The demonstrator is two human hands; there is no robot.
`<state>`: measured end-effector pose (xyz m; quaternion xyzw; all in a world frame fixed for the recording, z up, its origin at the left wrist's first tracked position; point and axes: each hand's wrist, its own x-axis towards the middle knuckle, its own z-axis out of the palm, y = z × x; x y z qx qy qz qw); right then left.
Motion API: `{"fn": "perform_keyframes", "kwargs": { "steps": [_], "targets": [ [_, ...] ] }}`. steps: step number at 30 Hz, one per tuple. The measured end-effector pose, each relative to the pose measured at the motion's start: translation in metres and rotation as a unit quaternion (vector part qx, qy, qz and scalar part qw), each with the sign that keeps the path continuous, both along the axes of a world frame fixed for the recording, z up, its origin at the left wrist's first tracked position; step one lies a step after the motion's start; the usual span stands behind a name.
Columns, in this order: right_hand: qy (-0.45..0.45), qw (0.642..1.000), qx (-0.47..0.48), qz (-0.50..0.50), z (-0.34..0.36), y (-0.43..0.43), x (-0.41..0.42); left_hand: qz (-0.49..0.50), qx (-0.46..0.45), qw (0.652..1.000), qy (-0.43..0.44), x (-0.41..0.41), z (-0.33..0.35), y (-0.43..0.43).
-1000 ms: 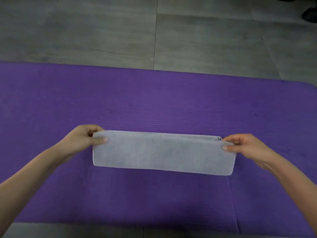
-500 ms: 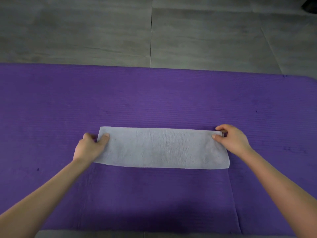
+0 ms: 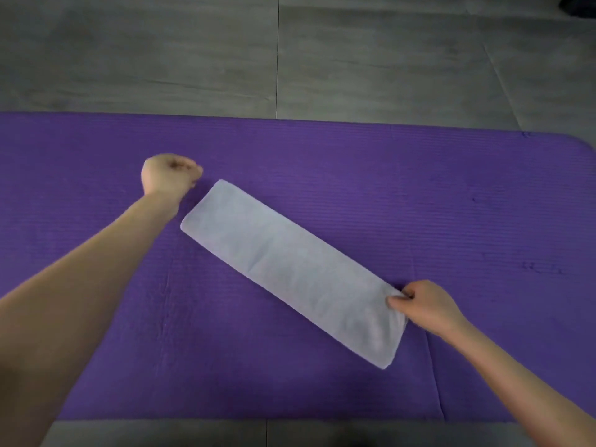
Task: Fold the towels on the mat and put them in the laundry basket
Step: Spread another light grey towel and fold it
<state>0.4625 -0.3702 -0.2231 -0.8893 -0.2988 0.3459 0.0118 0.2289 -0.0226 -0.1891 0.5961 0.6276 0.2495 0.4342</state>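
Towel (image 3: pixel 290 269) folded into a long pale strip, lying slantwise on the purple mat (image 3: pixel 322 156), near end pinched between thumb and fingers of the right hand (image 3: pixel 429 304), far end free, left hand (image 3: pixel 169 172) just beside that far corner, fingers curled in on nothing, clear of the cloth.

There is one towel (image 3: pixel 290 269), pale grey and folded into a long strip, and one purple mat (image 3: pixel 435 188) beneath it. Two bare hands are in view, each with one bare forearm behind it: the left hand (image 3: pixel 169 174), fingers curled on nothing, near the towel's far end, and the right hand (image 3: pixel 425 306), pinching its near end. On the grey tiled floor (image 3: pixel 145 59) beyond the mat sits one dark thing (image 3: pixel 580 6), cut off at the top right corner.
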Motion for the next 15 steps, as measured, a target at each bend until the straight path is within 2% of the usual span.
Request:
{"fn": "perform_keyframes", "kwargs": {
  "steps": [2, 4, 7, 9, 10, 12, 15],
  "targets": [
    [0.001, 1.0, -0.027, 0.007, 0.002, -0.005, -0.016, -0.037, 0.054, 0.996, 0.055, 0.021, -0.004, 0.012],
    [0.021, 0.999, -0.049, 0.01, 0.006, -0.01, -0.026, -0.12, 0.139, 0.972, 0.147, 0.03, -0.008, -0.005],
    [0.043, 0.997, -0.054, 0.017, 0.01, -0.018, -0.041, -0.303, 0.275, 0.89, 0.203, 0.02, -0.016, -0.062],
    [0.083, 0.996, -0.008, -0.023, 0.012, -0.024, -0.052, -0.442, 0.332, 0.816, 0.171, 0.003, -0.026, -0.106],
    [0.126, 0.989, 0.026, -0.078, 0.014, -0.025, -0.056, -0.498, 0.35, 0.781, 0.141, -0.006, -0.031, -0.127],
    [0.236, 0.945, 0.069, -0.214, 0.023, -0.024, -0.06, -0.572, 0.366, 0.728, 0.093, -0.024, -0.037, -0.167],
    [0.374, 0.851, 0.067, -0.363, 0.038, -0.023, -0.057, -0.622, 0.388, 0.672, 0.104, -0.047, -0.04, -0.221]
  ]
}}
